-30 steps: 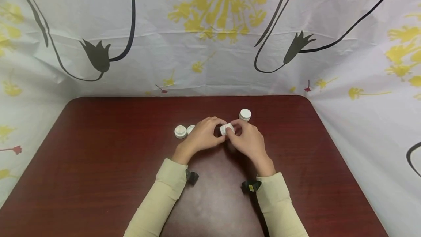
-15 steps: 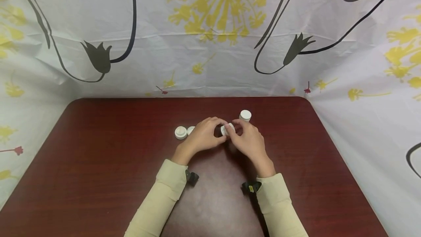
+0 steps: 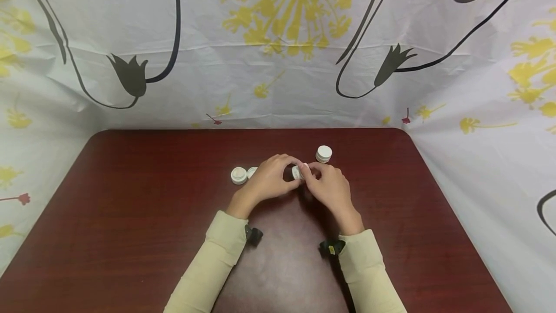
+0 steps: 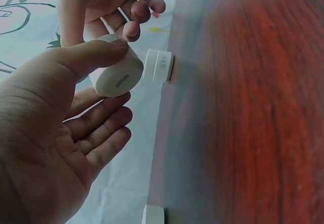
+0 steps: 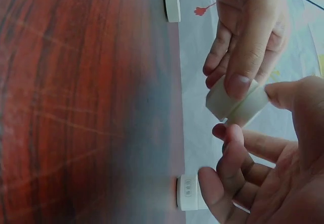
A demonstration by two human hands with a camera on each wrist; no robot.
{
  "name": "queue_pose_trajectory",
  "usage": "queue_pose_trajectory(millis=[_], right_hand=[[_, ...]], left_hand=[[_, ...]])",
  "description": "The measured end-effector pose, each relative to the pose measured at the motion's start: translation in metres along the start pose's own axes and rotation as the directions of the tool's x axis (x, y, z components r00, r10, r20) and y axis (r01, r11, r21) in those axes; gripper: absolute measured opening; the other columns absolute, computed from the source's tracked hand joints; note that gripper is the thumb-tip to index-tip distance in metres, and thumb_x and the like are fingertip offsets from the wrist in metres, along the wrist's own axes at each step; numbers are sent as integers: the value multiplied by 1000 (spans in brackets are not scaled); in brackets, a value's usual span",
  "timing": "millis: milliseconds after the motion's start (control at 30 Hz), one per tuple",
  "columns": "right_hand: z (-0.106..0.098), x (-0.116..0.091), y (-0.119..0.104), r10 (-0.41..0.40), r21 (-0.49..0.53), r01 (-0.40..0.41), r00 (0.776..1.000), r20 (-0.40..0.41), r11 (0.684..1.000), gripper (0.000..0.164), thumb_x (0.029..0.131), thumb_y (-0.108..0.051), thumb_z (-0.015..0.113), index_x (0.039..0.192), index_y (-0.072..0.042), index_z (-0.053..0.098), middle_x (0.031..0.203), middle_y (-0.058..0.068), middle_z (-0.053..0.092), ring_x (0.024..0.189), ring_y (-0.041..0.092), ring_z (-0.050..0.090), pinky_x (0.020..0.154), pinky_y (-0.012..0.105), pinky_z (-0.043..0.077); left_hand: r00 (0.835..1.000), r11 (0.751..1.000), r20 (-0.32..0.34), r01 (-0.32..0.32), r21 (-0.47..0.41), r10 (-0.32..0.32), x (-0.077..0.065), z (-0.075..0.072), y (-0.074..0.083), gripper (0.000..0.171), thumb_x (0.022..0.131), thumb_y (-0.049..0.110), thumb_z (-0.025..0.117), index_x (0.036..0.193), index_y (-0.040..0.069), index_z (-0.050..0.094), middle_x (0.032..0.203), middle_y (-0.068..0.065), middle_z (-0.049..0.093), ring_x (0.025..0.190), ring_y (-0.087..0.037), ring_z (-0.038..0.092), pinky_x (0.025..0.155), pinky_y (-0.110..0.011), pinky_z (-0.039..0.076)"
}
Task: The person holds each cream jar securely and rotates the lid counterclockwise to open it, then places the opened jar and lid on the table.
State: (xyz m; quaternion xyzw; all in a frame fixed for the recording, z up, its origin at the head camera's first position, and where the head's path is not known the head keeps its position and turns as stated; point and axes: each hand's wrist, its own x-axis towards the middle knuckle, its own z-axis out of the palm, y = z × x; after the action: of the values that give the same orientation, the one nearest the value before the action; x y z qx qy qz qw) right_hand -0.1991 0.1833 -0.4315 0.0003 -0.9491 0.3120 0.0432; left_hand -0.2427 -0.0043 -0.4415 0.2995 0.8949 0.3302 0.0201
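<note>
Between both hands, raised above the table, is a small white round jar. My left hand pinches one part of it between thumb and index finger. My right hand pinches the other part, thumb against fingertips. A seam runs between the two parts in the right wrist view, where the jar's right part sits by my right fingers. Small print marks the flat end of the jar in the left wrist view, its lower left fingers spread loosely.
A white lidded jar stands behind my right hand. Left of my left hand lie a round white piece and another white piece, partly hidden by that hand. The dark red table ends at a patterned cloth.
My right thumb and fingers have turned slightly on the jar, and the right hand has lowered a little, uncovering more of the standing jar. The left hand has barely moved.
</note>
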Motion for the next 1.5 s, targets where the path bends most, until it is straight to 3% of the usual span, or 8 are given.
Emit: queue_pose_trajectory(millis=[233, 567, 1067, 1267, 1500], right_hand=[[0, 1, 0, -14, -3, 14, 1000, 23, 1000, 42, 103, -52, 60, 123, -20, 78, 88, -1, 77, 82, 21, 71, 72, 43, 54], [-1, 1, -2, -25, -9, 25, 1000, 19, 1000, 40, 100, -47, 63, 125, -18, 74, 89, 1, 74, 80, 20, 68, 69, 40, 51], [-1, -1, -3, -32, -3, 32, 999, 29, 999, 40, 96, -37, 66, 129, -15, 72, 96, 3, 77, 86, 21, 71, 75, 45, 55], [-3, -1, -1, -26, -2, 26, 999, 44, 1000, 48, 100, -49, 62, 135, -18, 69, 102, 3, 78, 94, 22, 74, 81, 51, 56], [-4, 0, -3, 12, 25, -13, 999, 33, 1000, 70, 103, -72, 44, 142, -17, 64, 111, 5, 78, 102, 26, 74, 85, 56, 57]], left_hand=[[1000, 1000, 5, 3, -5, -3, 0, 1, -1, 42, 93, 28, 78, 132, 13, 71, 133, -4, 72, 130, -25, 64, 112, -45, 52], [1000, 1000, 10, 16, 2, -16, -1, 0, -1, 43, 93, 25, 77, 134, 12, 70, 134, -5, 71, 132, -26, 63, 112, -47, 52], [1000, 1000, 20, 15, 4, -15, 0, 0, -1, 44, 94, 25, 78, 134, 11, 69, 135, -5, 71, 132, -26, 63, 113, -46, 51], [1000, 1000, 23, 21, 3, -21, -1, 0, 0, 44, 93, 25, 78, 134, 12, 69, 135, -5, 71, 133, -27, 62, 114, -46, 51], [1000, 1000, 8, 27, 3, -27, -2, -3, 2, 44, 94, 31, 79, 133, 13, 70, 134, -4, 71, 131, -26, 63, 112, -46, 52]])
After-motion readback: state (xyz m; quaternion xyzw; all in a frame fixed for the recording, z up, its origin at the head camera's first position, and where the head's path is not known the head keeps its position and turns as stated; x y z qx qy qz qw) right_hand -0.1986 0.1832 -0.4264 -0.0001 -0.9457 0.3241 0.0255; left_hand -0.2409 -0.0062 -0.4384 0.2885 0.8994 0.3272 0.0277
